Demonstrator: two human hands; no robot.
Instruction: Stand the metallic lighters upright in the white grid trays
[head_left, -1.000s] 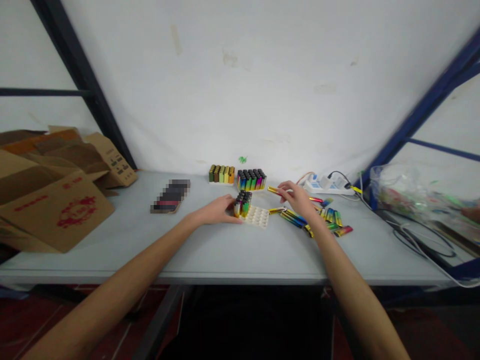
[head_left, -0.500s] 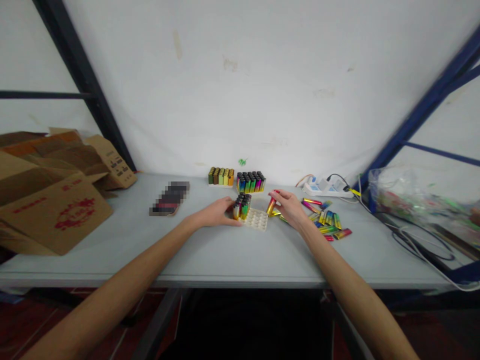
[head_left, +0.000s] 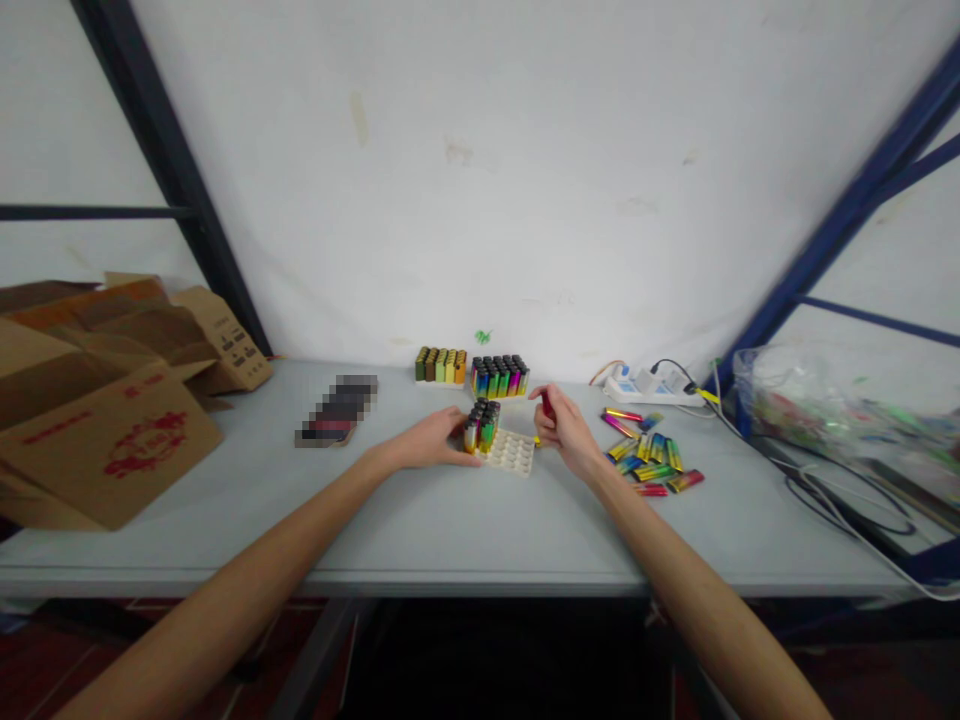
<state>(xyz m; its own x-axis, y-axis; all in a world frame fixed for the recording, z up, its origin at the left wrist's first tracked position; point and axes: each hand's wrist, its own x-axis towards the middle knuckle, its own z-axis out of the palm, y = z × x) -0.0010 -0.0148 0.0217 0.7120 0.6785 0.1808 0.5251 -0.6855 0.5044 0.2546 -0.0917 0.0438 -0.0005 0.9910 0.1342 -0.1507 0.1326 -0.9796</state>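
Observation:
A pale tray with round holes point(head_left: 516, 454) lies on the grey table. Several shiny coloured lighters point(head_left: 481, 428) stand upright in its left part. My left hand point(head_left: 433, 438) is wrapped around the tray's left end, thumb in front and fingers behind, touching the lighters. Just right of the tray, my right hand point(head_left: 562, 425) is closed on a red lighter point(head_left: 547, 403), mostly hidden by the fingers. A loose pile of metallic lighters point(head_left: 654, 452) lies to the right of that hand.
Against the wall stand a block of yellow and green lighters point(head_left: 441, 366) and a block of multicoloured ones point(head_left: 499, 376). Cardboard boxes point(head_left: 112, 440) and a pixelated dark object point(head_left: 337, 410) are at left. A power strip point(head_left: 656, 386), cables and plastic bags point(head_left: 795, 390) are at right.
The red lighter has turned in my right hand and is now largely covered by the fingers. My left hand stays at the tray. The whole view has shifted slightly.

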